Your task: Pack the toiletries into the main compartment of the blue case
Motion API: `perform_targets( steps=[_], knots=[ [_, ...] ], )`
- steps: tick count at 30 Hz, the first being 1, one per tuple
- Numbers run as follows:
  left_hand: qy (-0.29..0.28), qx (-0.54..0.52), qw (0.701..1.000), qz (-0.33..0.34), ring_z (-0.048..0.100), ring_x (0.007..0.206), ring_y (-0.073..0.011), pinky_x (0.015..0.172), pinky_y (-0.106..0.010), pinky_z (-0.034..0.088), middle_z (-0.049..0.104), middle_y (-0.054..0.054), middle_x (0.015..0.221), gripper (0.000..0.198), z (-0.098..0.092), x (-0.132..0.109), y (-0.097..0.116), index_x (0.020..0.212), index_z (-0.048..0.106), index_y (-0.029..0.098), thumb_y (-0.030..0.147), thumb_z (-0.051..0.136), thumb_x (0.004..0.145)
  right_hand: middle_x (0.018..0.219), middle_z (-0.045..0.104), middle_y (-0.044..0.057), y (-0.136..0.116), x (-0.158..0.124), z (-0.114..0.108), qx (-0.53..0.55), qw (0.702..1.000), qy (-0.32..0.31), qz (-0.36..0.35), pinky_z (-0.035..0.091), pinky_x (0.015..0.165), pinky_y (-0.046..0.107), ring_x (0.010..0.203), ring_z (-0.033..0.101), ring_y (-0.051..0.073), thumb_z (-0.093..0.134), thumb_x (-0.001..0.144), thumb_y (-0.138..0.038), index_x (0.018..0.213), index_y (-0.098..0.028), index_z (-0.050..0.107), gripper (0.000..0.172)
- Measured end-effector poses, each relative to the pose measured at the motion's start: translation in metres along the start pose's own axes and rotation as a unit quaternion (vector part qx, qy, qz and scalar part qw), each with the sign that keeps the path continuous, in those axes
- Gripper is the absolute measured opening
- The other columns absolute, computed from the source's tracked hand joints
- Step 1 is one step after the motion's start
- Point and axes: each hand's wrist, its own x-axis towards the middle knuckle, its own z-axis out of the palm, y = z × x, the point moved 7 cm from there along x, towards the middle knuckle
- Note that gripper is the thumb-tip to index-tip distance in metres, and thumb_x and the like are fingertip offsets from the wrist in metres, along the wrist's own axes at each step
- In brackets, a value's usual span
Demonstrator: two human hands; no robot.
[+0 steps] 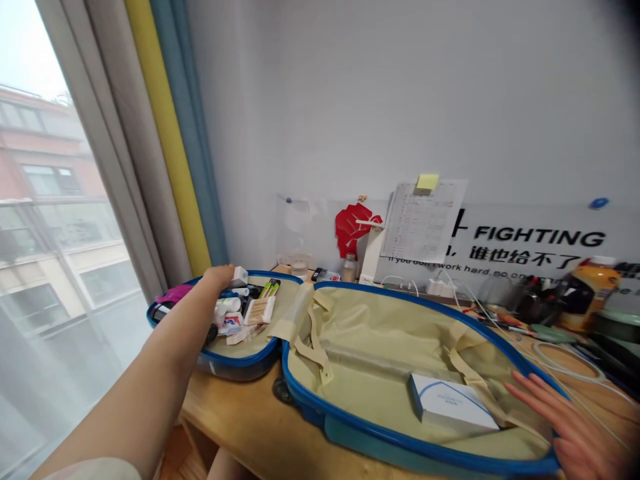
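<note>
An open suitcase with a blue rim [400, 441] and beige lining lies spread on the desk. My left hand [220, 275] reaches over its left half, closed on a small white box [239, 276]; the fingers are partly hidden. Below that hand, the left half holds a pack of cotton swabs [260, 311], white tubes and bottles [229, 305], a green-and-black package [271, 288] and a purple item [175, 294]. My right hand [575, 423], fingers spread, is at the right end of the suitcase. Near it, a white box with a blue line [453, 403] lies in the right half.
The wooden desk [250, 413] carries the suitcase. Behind it stand a white lamp [373, 253], a glass jar [349, 268] and chargers with cables [440, 287]. An orange bottle [590, 293] and a pen holder [533, 300] are at right. Curtains [175, 133] and a window are at left.
</note>
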Motion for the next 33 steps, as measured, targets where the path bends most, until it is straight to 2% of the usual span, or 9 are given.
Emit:
perform_targets(
  steps=[5,9,13,16,18,20,23,27,33],
  knots=[
    [0.054,-0.006,0.998,0.020,0.058,0.110,-0.0254,0.092,-0.035,0.047,0.055,-0.017,0.123,0.044,-0.025,-0.021,0.003,0.129,0.045,0.010,0.023,0.053,0.088,0.133,0.056,0.007,-0.022,0.007,-0.003,-0.008,0.998,-0.042,-0.048,0.046,0.094,0.053,0.128,0.048,0.029,0.030,0.092,-0.031,0.129,-0.032,0.052,0.043],
    [0.123,-0.014,0.990,0.065,0.049,0.122,-0.0299,0.098,-0.036,0.041,0.041,-0.020,0.137,0.058,-0.070,-0.042,0.027,0.144,0.022,0.009,0.029,0.040,0.092,0.130,0.058,0.010,-0.033,0.014,-0.006,0.008,0.999,-0.035,-0.030,0.044,0.099,0.050,0.128,0.047,0.028,0.028,0.094,-0.037,0.122,-0.024,0.057,0.043],
    [0.246,-0.059,0.943,0.216,0.049,0.119,-0.0292,0.100,-0.036,0.038,0.038,-0.015,0.137,0.068,-0.139,-0.092,0.098,0.148,0.012,0.017,0.036,0.042,0.089,0.128,0.060,0.011,-0.034,0.016,-0.006,0.038,0.999,-0.030,0.002,0.043,0.100,0.050,0.127,0.048,0.028,0.028,0.094,-0.044,0.117,-0.022,0.061,0.047],
    [0.225,-0.133,0.899,0.351,0.053,0.112,-0.0240,0.096,-0.030,0.040,0.041,-0.011,0.132,0.071,-0.167,-0.144,0.167,0.149,0.009,0.020,0.039,0.042,0.089,0.128,0.060,0.010,-0.034,0.015,-0.005,0.042,0.999,-0.030,0.011,0.043,0.100,0.050,0.127,0.048,0.027,0.028,0.094,-0.046,0.116,-0.022,0.062,0.047],
    [0.179,-0.173,0.863,0.440,0.054,0.109,-0.0213,0.096,-0.028,0.039,0.043,-0.010,0.128,0.071,-0.169,-0.179,0.215,0.149,0.011,0.020,0.039,0.042,0.089,0.127,0.060,0.010,-0.035,0.015,-0.006,0.043,0.999,-0.024,0.010,0.043,0.100,0.050,0.127,0.048,0.026,0.028,0.094,-0.046,0.116,-0.022,0.062,0.047],
    [0.133,-0.197,0.833,0.500,0.054,0.108,-0.0208,0.095,-0.027,0.039,0.044,-0.010,0.127,0.071,-0.159,-0.206,0.256,0.149,0.011,0.021,0.040,0.043,0.089,0.127,0.060,0.010,-0.035,0.015,-0.006,0.045,0.999,-0.018,0.008,0.042,0.100,0.050,0.127,0.049,0.026,0.028,0.094,-0.045,0.116,-0.022,0.062,0.046],
    [0.080,-0.202,0.807,0.549,0.053,0.109,-0.0208,0.096,-0.028,0.038,0.044,-0.010,0.129,0.072,-0.134,-0.230,0.297,0.150,0.010,0.023,0.042,0.045,0.089,0.127,0.060,0.010,-0.034,0.014,-0.006,0.047,0.999,-0.019,0.006,0.042,0.100,0.050,0.127,0.049,0.026,0.030,0.094,-0.044,0.116,-0.022,0.062,0.044],
    [0.027,-0.179,0.813,0.553,0.054,0.110,-0.0222,0.094,-0.028,0.040,0.046,-0.011,0.127,0.072,-0.104,-0.237,0.317,0.150,0.013,0.022,0.044,0.046,0.089,0.128,0.060,0.008,-0.034,0.014,-0.006,0.053,0.998,-0.019,0.011,0.042,0.101,0.049,0.126,0.049,0.025,0.031,0.094,-0.044,0.116,-0.024,0.062,0.043],
    [-0.002,-0.146,0.829,0.540,0.056,0.109,-0.0247,0.093,-0.031,0.042,0.045,-0.014,0.133,0.073,-0.087,-0.237,0.319,0.149,0.017,0.021,0.046,0.048,0.087,0.127,0.060,0.008,-0.036,0.015,-0.007,0.062,0.998,-0.014,0.024,0.041,0.102,0.048,0.127,0.048,0.025,0.031,0.094,-0.045,0.116,-0.024,0.063,0.044]
  ],
)
